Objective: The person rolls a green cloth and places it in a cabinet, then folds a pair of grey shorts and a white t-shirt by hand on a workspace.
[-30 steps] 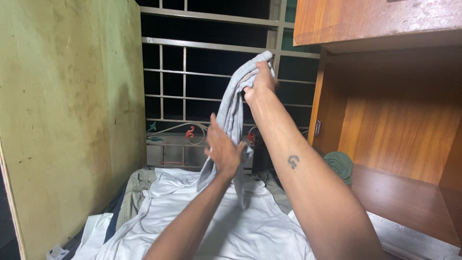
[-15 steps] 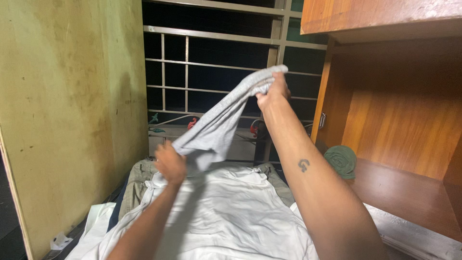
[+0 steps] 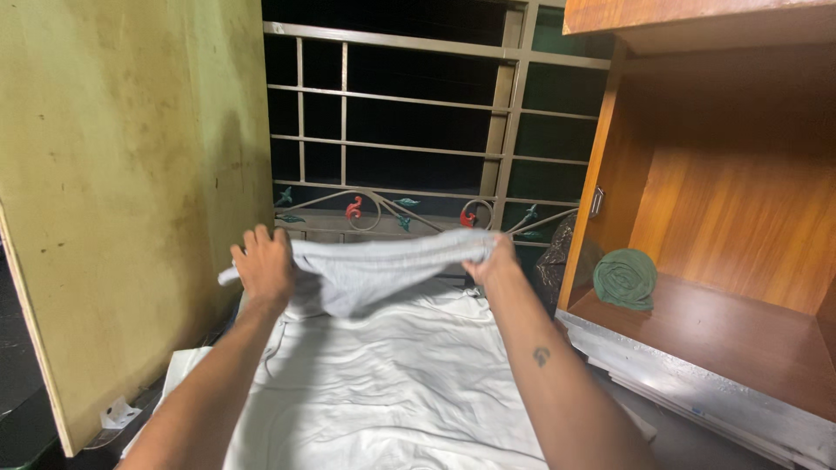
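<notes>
A light grey cloth garment (image 3: pixel 374 270) is stretched sideways between my two hands, sagging a little in the middle. My left hand (image 3: pixel 264 268) grips its left end. Its right end is pinched in my right hand (image 3: pixel 493 258). The garment hangs just above a white sheet (image 3: pixel 383 392) spread over the surface below.
A yellowish wooden board (image 3: pixel 122 191) stands at the left. Ahead is a metal window grille (image 3: pixel 409 157) with dark outside. At the right is an open wooden cabinet (image 3: pixel 740 218) with a rolled green cloth (image 3: pixel 625 278) on its shelf.
Both hands came down and apart. The garment, held up high by my right hand before, is now pulled out flat and level over the sheet.
</notes>
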